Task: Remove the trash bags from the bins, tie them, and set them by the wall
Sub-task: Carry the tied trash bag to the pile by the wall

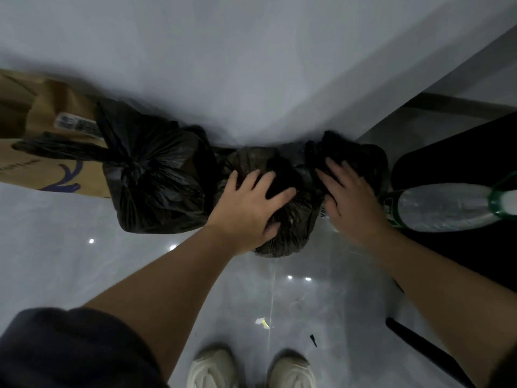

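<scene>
Three black trash bags stand on the floor against the white wall (251, 65). The left bag (156, 180) is the largest and is knotted at its top. My left hand (249, 205) lies flat with fingers spread on the middle bag (288, 231). My right hand (349, 197) rests, fingers spread, on the right bag (361, 155). Neither hand grips anything. The bags touch one another.
A brown cardboard box (42, 141) lies flat at the left behind the large bag. At the right, a clear plastic bottle (447, 205) with a green label sits on a dark surface (461, 152). Small scraps (263, 322) lie on the glossy floor near my white shoes (251, 368).
</scene>
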Demonstrator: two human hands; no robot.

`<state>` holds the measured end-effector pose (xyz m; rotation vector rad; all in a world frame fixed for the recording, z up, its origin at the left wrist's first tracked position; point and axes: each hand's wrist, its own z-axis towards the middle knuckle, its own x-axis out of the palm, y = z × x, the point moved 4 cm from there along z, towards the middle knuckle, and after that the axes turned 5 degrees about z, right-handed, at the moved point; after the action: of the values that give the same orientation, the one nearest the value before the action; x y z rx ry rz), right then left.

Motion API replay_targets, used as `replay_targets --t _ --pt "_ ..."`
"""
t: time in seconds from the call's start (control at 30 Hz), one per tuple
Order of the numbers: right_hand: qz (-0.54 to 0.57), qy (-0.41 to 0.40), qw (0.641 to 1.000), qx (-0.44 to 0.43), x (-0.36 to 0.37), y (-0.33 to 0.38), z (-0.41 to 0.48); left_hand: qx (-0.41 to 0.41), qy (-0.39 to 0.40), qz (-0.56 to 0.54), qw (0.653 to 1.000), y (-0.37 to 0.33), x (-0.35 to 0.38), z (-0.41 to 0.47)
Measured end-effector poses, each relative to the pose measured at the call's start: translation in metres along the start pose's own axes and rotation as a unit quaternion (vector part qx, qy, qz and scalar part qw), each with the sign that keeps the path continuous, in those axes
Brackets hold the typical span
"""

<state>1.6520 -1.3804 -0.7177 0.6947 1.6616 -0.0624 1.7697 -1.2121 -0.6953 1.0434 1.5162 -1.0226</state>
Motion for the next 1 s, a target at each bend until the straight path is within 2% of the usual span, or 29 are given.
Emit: replay_targets --t 0.07,0.13,0.2,0.27,0.33,0.4,0.47,0.57,0.7,0.73,0.8,0.87,1.0 --pt "-0.026 0.105 0.994 0.033 0.028 -0.020 0.025 0.016 0.023 0.027 0.999 0.003 0.019 0.005" --pt "-0.137 0.176 0.972 0.072 0.050 -0.034 0.046 -0.006 0.021 0.041 0.999 0.011 0.030 0.014" --pt "-0.216 0.174 0.959 0.058 0.067 -0.042 0.057 -0.033 0.003 0.036 0.999 0.018 0.035 0.023" --pt "-0.248 0.149 0.956 0.042 0.076 -0.047 0.057 -0.037 -0.014 0.024 0.999 0.021 0.038 0.028" --pt "-0.267 0.163 0.949 0.034 0.080 -0.050 0.056 -0.030 -0.024 0.028 0.999 0.021 0.040 0.028" --pt "-0.257 0.188 0.947 0.035 0.076 -0.048 0.054 -0.024 -0.012 0.036 0.999 0.021 0.039 0.024" --pt "-0.215 0.177 0.960 0.021 0.066 -0.042 0.049 -0.020 0.016 0.030 0.999 0.021 0.034 0.021" --pt "-0.094 0.103 0.990 -0.017 0.041 -0.027 0.033 -0.010 0.075 -0.001 0.997 0.016 0.023 0.015" --pt "-0.027 0.012 0.998 0.046 0.002 -0.009 0.010 -0.035 0.066 -0.026 0.997 0.010 -0.003 -0.002" --pt "-0.038 0.023 0.998 0.042 -0.002 -0.004 0.007 -0.041 0.061 -0.020 0.997 0.008 -0.007 -0.007" --pt "-0.074 0.115 0.990 0.046 0.003 -0.001 0.008 -0.051 0.076 -0.005 0.996 0.007 -0.007 -0.013" --pt "-0.057 0.197 0.974 0.095 0.020 -0.012 0.017 -0.067 0.115 -0.005 0.991 0.008 0.003 -0.014" --pt "-0.030 0.267 0.953 0.144 0.069 -0.040 0.042 -0.085 0.144 -0.019 0.986 0.011 0.032 -0.005"
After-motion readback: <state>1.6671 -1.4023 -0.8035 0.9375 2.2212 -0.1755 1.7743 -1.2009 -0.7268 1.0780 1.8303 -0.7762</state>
